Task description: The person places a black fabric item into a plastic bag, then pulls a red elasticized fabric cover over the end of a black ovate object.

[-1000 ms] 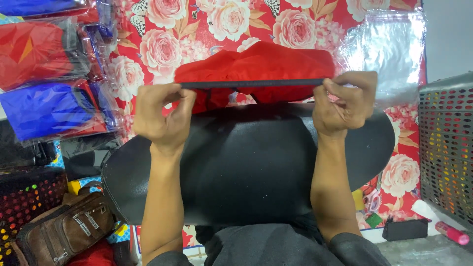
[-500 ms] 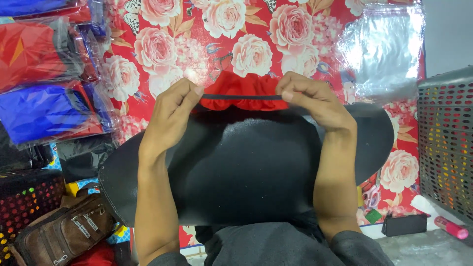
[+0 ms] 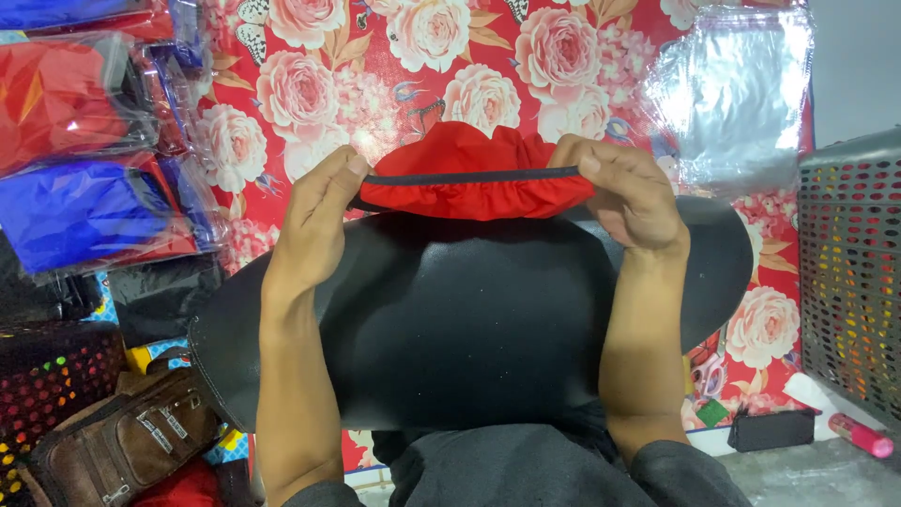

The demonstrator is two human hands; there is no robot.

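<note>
Centre of the frame: red fabric cover (image 3: pixel 469 178) with a black elastic edge, bunched and stretched between two hands just above the far edge of a black padded seat (image 3: pixel 450 329). Left hand (image 3: pixel 314 221) at centre left, fingers closed and pinching the left end of the elastic edge, thumb tip up at the cloth. Right hand (image 3: pixel 624 192) at centre right, fingers curled over and clamped on the right end of the same edge. Both forearms stretched across the black seat from the bottom of the frame, dark grey sleeves (image 3: pixel 526 469) showing at bottom centre.

Underneath everything, a red floral tablecloth (image 3: pixel 394 66) with pale pink roses, filling the upper middle. Upper right: an empty clear plastic bag (image 3: pixel 732 94) lying flat on the cloth. Right edge: a grey perforated basket (image 3: pixel 849 282). Lower right: a small black pouch (image 3: pixel 771 430) and, just beside it, a pink marker (image 3: pixel 862 435) on a grey surface.

Left edge, top to bottom: packed red covers in clear wrap (image 3: pixel 61 99), packed blue covers in clear wrap (image 3: pixel 89 211), a dark bundle below them. Lower left corner: a brown leather bag (image 3: pixel 127 446) with metal buckles, next to a dark perforated basket (image 3: pixel 42 376).
</note>
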